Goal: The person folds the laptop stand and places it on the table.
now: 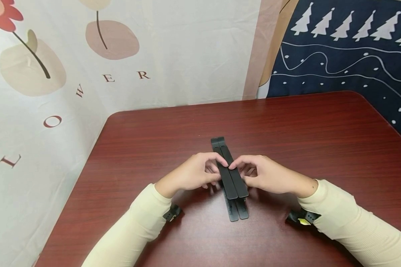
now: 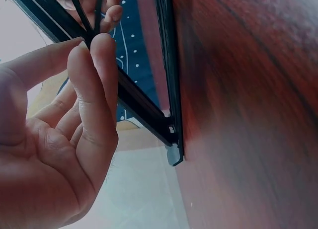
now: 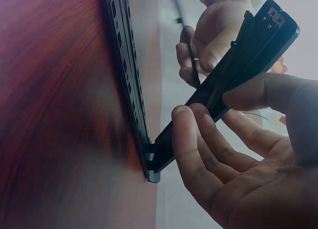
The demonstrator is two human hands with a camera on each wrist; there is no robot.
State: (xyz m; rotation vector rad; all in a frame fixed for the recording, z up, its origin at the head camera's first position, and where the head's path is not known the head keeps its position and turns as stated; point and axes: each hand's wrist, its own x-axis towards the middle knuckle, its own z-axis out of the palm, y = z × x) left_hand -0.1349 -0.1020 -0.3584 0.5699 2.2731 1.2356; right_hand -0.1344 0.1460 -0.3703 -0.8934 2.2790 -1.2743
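A black folding laptop stand (image 1: 233,187) is on the table, its paired upper bars tilted up from the paired lower bars. The wrist views show the two layers joined at the far end in a narrow V, with the lower bars (image 3: 126,65) lying on the tabletop. My left hand (image 1: 200,171) pinches the left side of the upper bars between thumb and fingers. From the right side, my right hand (image 1: 269,174) grips the upper bars likewise. Both index fingertips nearly meet on top. A thin strut (image 3: 189,50) shows beneath, near the left hand's fingers.
The reddish-brown wooden table (image 1: 153,137) surrounds the stand. Behind it hangs a pale cloth (image 1: 187,55) with flower prints and letters. A dark blue cloth (image 1: 341,63) with white trees hangs at the right. Black straps (image 1: 172,213) sit at the wrists.
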